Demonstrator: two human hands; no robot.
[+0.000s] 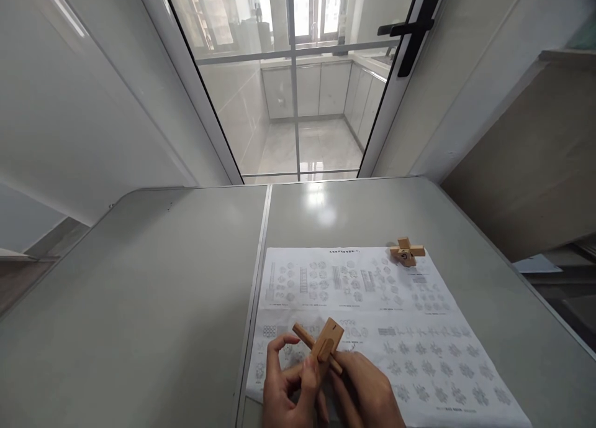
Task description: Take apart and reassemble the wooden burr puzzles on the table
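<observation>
Both my hands are at the bottom edge of the view, above a printed instruction sheet (395, 316). My left hand (286, 387) and my right hand (365, 394) are closed together on a few crossed wooden puzzle sticks (323, 343). One thin stick sticks out to the upper left and a notched block stands up between my fingers. A second wooden puzzle (406, 252), assembled into a cross, lies on the sheet's far right corner, well away from both hands.
The sheet lies on a grey-white table (153, 304) with a seam running down its middle. Beyond the table is a glass door (298, 99) with a black handle (412, 30). A brown board (526, 161) leans at the right.
</observation>
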